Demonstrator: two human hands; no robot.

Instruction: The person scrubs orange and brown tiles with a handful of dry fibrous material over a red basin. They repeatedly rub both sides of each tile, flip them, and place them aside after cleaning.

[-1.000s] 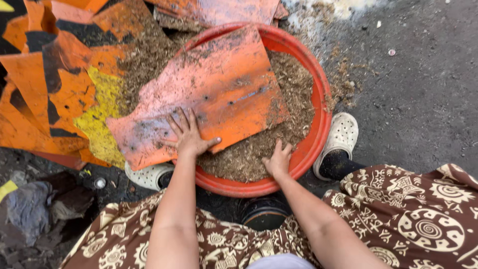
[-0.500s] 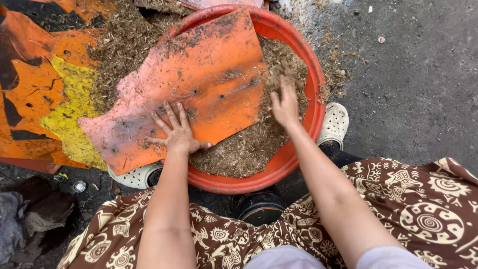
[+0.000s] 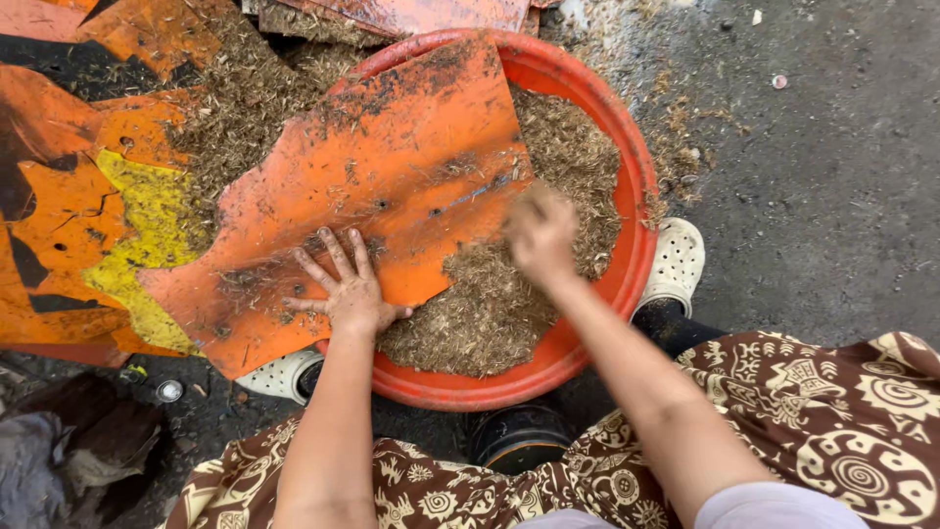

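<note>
My left hand lies flat, fingers spread, on the near edge of a dirty orange plastic sheet that rests across a round red-orange basin. The basin holds brown fibrous chaff. My right hand is blurred over the chaff at the sheet's right edge, fingers bent; whether it holds any chaff cannot be told.
More broken orange and yellow plastic pieces lie at left with chaff heaped over them. White perforated clogs flank the basin. A brown patterned cloth covers my lap. Dark asphalt lies to the right; grey rags at lower left.
My right hand has moved from the basin's near rim up and left into the chaff beside the sheet. The left hand stays pressed on the sheet.
</note>
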